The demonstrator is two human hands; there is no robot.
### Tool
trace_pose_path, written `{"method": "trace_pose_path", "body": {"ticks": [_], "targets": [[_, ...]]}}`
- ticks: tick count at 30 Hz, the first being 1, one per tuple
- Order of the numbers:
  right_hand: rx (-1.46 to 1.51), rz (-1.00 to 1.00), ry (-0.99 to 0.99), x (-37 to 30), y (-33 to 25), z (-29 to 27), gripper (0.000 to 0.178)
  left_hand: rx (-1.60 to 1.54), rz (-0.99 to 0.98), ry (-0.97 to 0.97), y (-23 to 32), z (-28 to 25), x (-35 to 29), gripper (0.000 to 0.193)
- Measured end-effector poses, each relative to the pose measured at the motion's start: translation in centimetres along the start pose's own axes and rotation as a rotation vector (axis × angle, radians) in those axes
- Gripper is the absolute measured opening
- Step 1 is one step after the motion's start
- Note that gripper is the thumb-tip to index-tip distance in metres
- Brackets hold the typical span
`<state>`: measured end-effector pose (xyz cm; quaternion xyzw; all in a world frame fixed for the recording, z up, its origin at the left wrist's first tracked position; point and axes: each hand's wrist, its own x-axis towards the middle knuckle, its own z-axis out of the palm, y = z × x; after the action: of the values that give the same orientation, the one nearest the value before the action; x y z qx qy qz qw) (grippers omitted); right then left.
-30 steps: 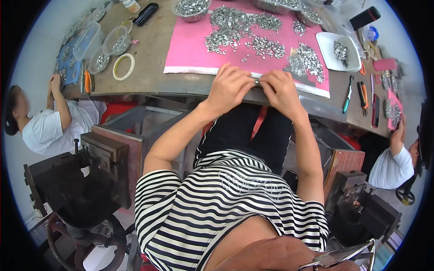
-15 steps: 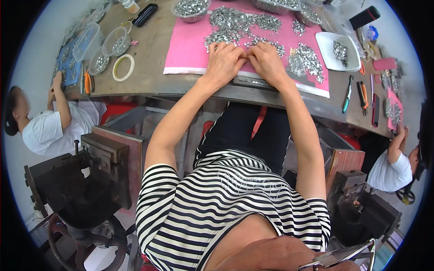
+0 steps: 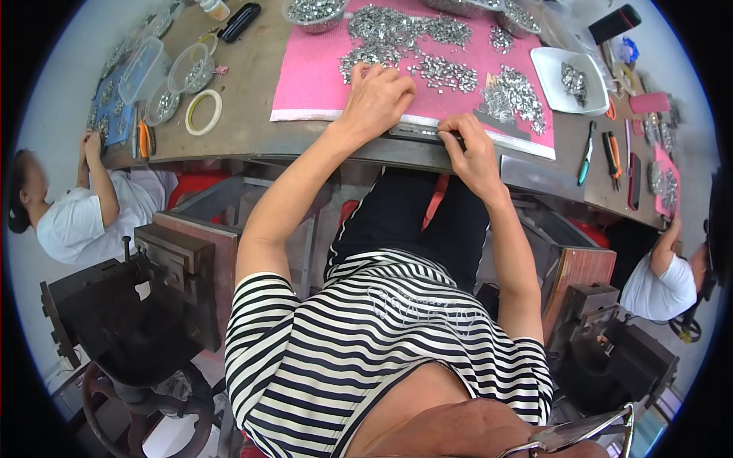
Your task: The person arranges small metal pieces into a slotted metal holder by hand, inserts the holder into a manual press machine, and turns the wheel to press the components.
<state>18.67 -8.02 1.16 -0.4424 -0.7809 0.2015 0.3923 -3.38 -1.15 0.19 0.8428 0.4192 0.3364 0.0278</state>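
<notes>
My left hand [image 3: 379, 101] rests over the pink mat [image 3: 305, 84], fingers bent at the near edge of a pile of small silver metal pieces [image 3: 374, 38]. Its fingertips are partly hidden, so what they pinch does not show. Closer to me, my right hand [image 3: 475, 156] is closed, thumb and fingers pressed together at a narrow dark metal bar [image 3: 408, 133] along the table's front edge. Small shiny pieces sit in a row on that bar. Anything between the right fingertips is too small to make out.
A white tray [image 3: 546, 72] and a clear bowl [image 3: 313, 14] hold more metal pieces. Left lies a tape roll [image 3: 204, 113]; right, pliers [image 3: 612, 156] and a teal-handled tool [image 3: 586, 160]. People work at both sides; machines [image 3: 145, 298] flank me below.
My hands were together over the mat and have parted. The left moved slightly up-left to the pile; the right came down toward me onto the bar.
</notes>
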Motion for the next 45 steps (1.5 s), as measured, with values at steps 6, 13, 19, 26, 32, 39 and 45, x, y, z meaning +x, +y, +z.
{"method": "trace_pose_path", "body": {"ticks": [6,13,19,26,32,39,45], "targets": [[-0.258,-0.220,0.073,0.0,-0.5,0.3,0.014,-0.255,-0.176,0.038,-1.2,-1.3,-0.8,0.005],[-0.183,-0.044,-0.040,1.1,-0.7,-0.2,0.008,-0.105,-0.239,-0.080,-1.9,-2.0,-2.7,0.005],[-0.182,-0.222,-0.035,6.6,1.8,3.2,0.014,-0.005,-0.117,-0.043,-1.5,-1.9,-2.2,0.007],[-0.343,-0.247,-0.126,7.5,2.3,3.7,0.013,0.018,-0.121,-0.031,-1.0,-1.5,-2.1,0.008],[0.083,0.171,-0.072,4.1,0.3,-1.2,0.013,-0.491,-0.187,0.000,4.0,-1.8,-1.9,0.007],[0.061,0.079,0.084,-1.0,0.6,-0.2,0.010,-0.451,-0.099,0.086,6.4,1.3,-2.9,0.009],[-0.123,-0.077,0.137,-1.1,0.8,0.4,0.014,-0.363,-0.078,0.091,6.7,1.6,-2.8,0.009]]}}
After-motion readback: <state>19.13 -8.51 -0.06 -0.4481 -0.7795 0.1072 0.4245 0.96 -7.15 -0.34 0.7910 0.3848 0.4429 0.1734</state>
